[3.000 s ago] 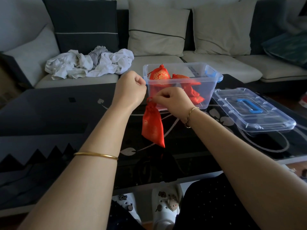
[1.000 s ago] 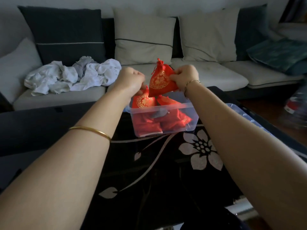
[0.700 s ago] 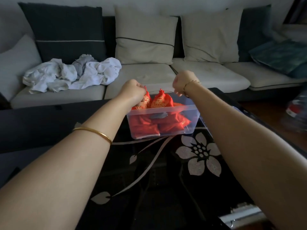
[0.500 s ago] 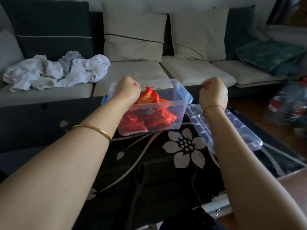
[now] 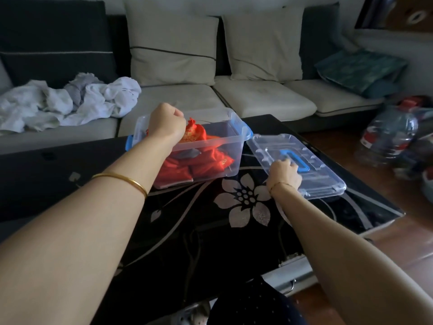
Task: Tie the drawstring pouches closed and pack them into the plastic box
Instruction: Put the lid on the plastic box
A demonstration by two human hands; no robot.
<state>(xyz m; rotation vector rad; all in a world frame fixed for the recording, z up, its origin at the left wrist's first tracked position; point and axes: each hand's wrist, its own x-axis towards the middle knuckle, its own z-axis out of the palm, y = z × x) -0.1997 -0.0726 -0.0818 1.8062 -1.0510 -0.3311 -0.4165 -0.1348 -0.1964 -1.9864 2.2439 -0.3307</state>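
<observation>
Lowered since earlier, the right hand (image 5: 284, 172) is curled on the blue handle (image 5: 300, 162) of the clear plastic lid (image 5: 324, 182). The left hand (image 5: 166, 121) is fisted over red drawstring pouches (image 5: 195, 134) inside the clear plastic box (image 5: 232, 146); its grip cannot be told.

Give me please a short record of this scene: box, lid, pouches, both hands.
plastic box: open, on the table
pouches: red, piled inside the box
lid: flat on the table, right of the box
left hand: fist over the box, against the top pouch; grip hidden
right hand: on the lid, fingers curled at its blue handle
</observation>
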